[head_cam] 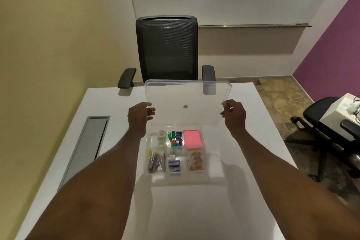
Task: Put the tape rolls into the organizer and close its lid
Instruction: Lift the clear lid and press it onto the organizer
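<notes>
Grip: the clear lid [188, 101] is pinched at its side edges, left hand [139, 115] on one, right hand [234, 116] on the other, and held raised near upright. Organizer [214, 171]: set mid-desk [109, 103], toward the far edge. Tape rolls [161, 136]: lodged in the far-left compartment. Closing step: the lid is best lowered evenly, both sides together, then pressed along the near rim until seated.

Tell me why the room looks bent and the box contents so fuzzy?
Head view: the wide-angle lens bows the walls and stretches the forearms; the picture is soft, so small items in the organizer blur; the clear lid, held by both hands, hazes the chair behind it.
</notes>
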Demonstrator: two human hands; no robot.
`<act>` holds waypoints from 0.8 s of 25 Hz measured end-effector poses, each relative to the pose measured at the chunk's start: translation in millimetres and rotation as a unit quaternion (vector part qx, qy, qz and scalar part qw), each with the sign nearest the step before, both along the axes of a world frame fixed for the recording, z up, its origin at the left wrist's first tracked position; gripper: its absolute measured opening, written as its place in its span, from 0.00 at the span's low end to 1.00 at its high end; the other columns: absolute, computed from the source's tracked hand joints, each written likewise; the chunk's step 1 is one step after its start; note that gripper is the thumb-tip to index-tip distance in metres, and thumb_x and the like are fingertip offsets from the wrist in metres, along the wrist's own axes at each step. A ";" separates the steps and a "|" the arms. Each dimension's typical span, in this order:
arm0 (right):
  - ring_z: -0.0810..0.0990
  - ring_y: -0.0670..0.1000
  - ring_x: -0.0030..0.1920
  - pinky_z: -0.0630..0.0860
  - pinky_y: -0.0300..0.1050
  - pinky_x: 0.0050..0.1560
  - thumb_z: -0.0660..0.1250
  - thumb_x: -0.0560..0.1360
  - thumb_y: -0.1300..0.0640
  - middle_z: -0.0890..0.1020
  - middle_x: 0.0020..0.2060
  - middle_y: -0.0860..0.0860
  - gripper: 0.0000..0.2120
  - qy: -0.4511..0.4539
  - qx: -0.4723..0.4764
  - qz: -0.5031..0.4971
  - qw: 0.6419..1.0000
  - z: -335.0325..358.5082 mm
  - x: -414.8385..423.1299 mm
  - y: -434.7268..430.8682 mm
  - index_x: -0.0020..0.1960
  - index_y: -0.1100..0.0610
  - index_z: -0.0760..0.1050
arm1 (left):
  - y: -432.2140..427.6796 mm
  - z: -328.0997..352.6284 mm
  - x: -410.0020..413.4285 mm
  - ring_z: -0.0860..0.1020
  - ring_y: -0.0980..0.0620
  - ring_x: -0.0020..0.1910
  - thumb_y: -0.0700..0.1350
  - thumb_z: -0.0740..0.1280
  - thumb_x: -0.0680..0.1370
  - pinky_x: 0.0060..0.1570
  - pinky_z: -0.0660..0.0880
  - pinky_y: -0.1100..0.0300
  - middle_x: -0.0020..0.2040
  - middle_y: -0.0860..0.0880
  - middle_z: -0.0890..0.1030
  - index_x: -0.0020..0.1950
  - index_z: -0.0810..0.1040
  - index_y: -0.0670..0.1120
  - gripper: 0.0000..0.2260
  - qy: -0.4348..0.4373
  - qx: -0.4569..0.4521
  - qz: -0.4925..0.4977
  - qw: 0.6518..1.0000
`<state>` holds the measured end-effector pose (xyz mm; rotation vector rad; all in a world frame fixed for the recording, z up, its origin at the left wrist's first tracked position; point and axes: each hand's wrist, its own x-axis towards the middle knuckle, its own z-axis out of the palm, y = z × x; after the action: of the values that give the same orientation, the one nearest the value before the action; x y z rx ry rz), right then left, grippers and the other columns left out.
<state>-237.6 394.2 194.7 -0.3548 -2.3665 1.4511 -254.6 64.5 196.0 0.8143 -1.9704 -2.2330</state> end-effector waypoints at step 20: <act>0.83 0.58 0.43 0.81 0.52 0.52 0.74 0.72 0.68 0.85 0.44 0.63 0.09 -0.201 -0.054 -0.050 0.977 -81.7 61.7 -38.3 0.52 0.67 0.82 | -52.3 -112.6 76.8 0.83 0.41 0.51 0.34 0.75 0.78 0.59 0.83 0.44 0.56 0.35 0.86 0.62 0.84 0.34 0.13 -0.096 -0.044 -0.082 0.991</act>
<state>-175.9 356.0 113.0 -0.8563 -2.5297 1.5842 -177.8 12.2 83.4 0.9181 -2.2842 -2.2070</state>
